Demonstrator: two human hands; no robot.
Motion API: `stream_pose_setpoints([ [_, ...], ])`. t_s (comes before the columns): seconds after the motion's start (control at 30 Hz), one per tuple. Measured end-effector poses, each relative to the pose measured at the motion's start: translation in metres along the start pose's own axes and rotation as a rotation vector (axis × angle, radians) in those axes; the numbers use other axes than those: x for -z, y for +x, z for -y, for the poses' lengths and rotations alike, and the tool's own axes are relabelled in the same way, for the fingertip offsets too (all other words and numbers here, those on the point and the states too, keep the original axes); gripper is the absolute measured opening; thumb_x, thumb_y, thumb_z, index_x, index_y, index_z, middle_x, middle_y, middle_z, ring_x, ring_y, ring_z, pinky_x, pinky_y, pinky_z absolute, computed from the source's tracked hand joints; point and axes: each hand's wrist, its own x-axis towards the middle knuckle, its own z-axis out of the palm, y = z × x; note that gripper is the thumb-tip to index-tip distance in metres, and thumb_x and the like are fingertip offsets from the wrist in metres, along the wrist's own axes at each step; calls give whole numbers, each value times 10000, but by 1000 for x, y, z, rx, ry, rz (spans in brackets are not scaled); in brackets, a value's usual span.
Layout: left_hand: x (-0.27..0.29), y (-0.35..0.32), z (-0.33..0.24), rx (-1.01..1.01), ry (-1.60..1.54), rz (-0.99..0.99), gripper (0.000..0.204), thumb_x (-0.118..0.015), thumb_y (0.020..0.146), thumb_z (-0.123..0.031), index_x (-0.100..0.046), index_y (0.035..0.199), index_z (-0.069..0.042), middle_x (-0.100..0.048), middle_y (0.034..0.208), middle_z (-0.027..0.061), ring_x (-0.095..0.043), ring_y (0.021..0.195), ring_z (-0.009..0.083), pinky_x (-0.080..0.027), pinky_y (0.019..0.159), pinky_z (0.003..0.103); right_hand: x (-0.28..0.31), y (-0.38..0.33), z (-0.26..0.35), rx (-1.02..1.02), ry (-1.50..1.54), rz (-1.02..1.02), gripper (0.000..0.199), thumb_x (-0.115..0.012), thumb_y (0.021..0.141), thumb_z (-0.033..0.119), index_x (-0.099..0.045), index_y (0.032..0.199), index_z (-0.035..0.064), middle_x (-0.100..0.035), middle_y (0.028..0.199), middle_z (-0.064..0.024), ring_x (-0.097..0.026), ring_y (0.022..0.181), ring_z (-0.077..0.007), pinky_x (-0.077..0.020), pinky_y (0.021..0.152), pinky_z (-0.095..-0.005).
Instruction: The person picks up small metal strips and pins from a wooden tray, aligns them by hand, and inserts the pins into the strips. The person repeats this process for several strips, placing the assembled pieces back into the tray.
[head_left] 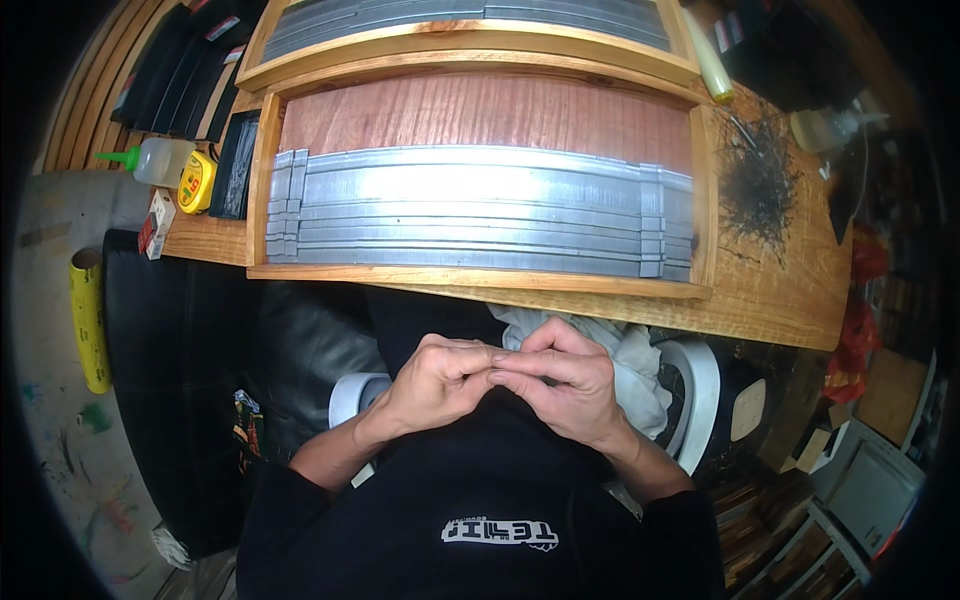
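Over my lap, just in front of the table edge, both hands meet at the fingertips. My left hand (440, 378) is closed, its thumb and fingers pressed together. My right hand (570, 378) is pinched against it, thumb below and fingers above. Anything between the fingertips is hidden or too small to make out. Beyond the hands, a shallow wooden tray (480, 278) holds long grey metal strips (460, 190) laid side by side, with short pieces across them near both ends. Neither hand touches the tray.
A second wooden tray (470, 45) of grey strips stands behind. Left on the wooden table (800, 300) are a green-tipped bottle (160, 160), yellow tape measure (197, 182) and small box (156, 224). Thin dark wire-like pieces (757, 185) lie right. A yellow tube (89, 320) stands far left.
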Motion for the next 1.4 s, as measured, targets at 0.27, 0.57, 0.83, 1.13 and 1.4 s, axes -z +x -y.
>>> stream_pose_setpoints([
  [0.27, 2, 0, -5, 38, -13, 28, 225, -730, 897, 39, -758, 1120, 47, -774, 938, 215, -776, 821, 318, -599, 702, 342, 1, 1, -1, 1, 6, -7, 202, -869, 816, 12, -816, 1008, 44, -639, 858, -30, -614, 731, -131, -487, 608, -261],
  [0.57, 2, 1, -8, 69, -8, 42, 227, -731, 906, 35, -759, 1131, 48, -772, 908, 210, -778, 794, 292, -590, 678, 326, 3, 1, 0, -23, 20, -2, 182, -858, 824, 8, -813, 997, 42, -653, 861, -40, -628, 731, -135, -495, 614, -261],
  [0.83, 1, 2, -7, 56, -29, 39, 233, -732, 912, 33, -760, 1143, 43, -776, 910, 202, -781, 798, 283, -592, 682, 320, 4, 2, 1, -19, 6, -11, 183, -860, 814, 1, -807, 986, 35, -658, 862, -46, -640, 741, -144, -510, 627, -266],
  [1.13, -1, 3, -8, 57, -44, 18, 231, -746, 926, 5, -762, 1155, 33, -780, 931, 202, -787, 828, 291, -602, 708, 327, 6, 1, 2, -11, -9, -19, 188, -848, 816, -17, -800, 993, 26, -651, 870, -52, -643, 754, -153, -514, 642, -269],
  [1.4, 4, 4, -11, 63, -5, 54, 218, -758, 916, -5, -762, 1131, 33, -768, 918, 212, -775, 805, 318, -590, 689, 330, 6, 3, 10, -21, -29, 14, 196, -844, 823, -19, -799, 1010, 16, -637, 861, -53, -623, 748, -155, -498, 627, -279],
])
